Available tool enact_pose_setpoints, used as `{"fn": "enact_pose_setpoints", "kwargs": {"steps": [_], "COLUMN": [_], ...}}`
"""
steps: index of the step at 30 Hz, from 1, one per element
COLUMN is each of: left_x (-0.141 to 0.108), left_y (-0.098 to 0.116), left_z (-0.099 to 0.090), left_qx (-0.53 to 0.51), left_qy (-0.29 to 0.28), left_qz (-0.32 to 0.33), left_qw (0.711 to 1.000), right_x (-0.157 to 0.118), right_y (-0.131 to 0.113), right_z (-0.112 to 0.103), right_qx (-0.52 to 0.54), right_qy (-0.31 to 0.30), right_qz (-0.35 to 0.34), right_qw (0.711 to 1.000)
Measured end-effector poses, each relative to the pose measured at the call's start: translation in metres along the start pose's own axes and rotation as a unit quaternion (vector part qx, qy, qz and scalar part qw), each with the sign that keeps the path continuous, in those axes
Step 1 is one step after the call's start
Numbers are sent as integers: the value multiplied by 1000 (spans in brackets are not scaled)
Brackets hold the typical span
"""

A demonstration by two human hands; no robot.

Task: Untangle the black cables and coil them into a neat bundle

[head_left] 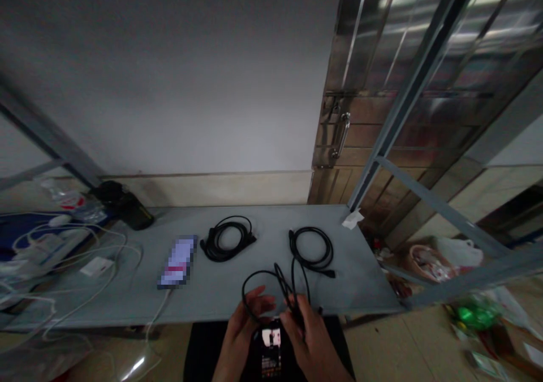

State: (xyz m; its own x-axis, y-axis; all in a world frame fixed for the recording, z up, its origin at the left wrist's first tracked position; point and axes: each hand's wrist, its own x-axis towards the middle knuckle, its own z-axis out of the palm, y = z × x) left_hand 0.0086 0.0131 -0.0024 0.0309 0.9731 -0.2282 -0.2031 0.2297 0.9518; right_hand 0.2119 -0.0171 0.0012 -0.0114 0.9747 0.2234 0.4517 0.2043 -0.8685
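Note:
At the front edge of the grey table (263,308), my right hand (306,334) is closed round a loose black cable (280,277), whose loops rise above its fingers. My left hand (248,322) has its fingers apart, with one loop of that cable passing beside them; whether it touches is hard to tell. One coiled black cable (224,245) lies near the middle of the table. A smaller coiled black cable (313,249) lies to its right, close to the loops in my right hand.
A lit phone (178,261) with a white cord lies left of the coils. Farther left are a black container (127,205), a plastic bottle (76,201), white cords and a white adapter (97,266). Grey metal posts (403,99) flank the table. White paper (353,218) sits at the right corner.

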Motion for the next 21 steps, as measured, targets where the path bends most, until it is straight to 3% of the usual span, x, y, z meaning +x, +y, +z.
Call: {"fn": "enact_pose_setpoints", "kwargs": {"steps": [3, 6, 8, 11, 14, 18, 21], "left_x": [-3, -10, -17, -28, -32, -34, -37], "left_y": [15, 33, 47, 68, 81, 79, 70], "left_z": [-1, 8, 14, 11, -15, -75, -106], "left_qx": [43, 135, 188, 260, 336, 406, 417], "left_qy": [-3, -14, -26, -30, -7, 73, 28], "left_qz": [24, 67, 94, 148, 191, 223, 192], "left_qw": [999, 989, 977, 954, 922, 883, 888], "right_x": [3, 7, 9, 13, 17, 25, 31], "right_y": [8, 3, -3, -12, -23, -39, -41], "right_z": [16, 19, 12, -5, -25, -45, -49], "right_qx": [-44, -26, 10, 90, 157, 242, 306], "right_qy": [-78, -130, -109, -4, 58, 99, 105], "right_qz": [-51, -43, -7, 69, 120, 142, 150], "right_qw": [995, 990, 994, 994, 979, 955, 934]}}
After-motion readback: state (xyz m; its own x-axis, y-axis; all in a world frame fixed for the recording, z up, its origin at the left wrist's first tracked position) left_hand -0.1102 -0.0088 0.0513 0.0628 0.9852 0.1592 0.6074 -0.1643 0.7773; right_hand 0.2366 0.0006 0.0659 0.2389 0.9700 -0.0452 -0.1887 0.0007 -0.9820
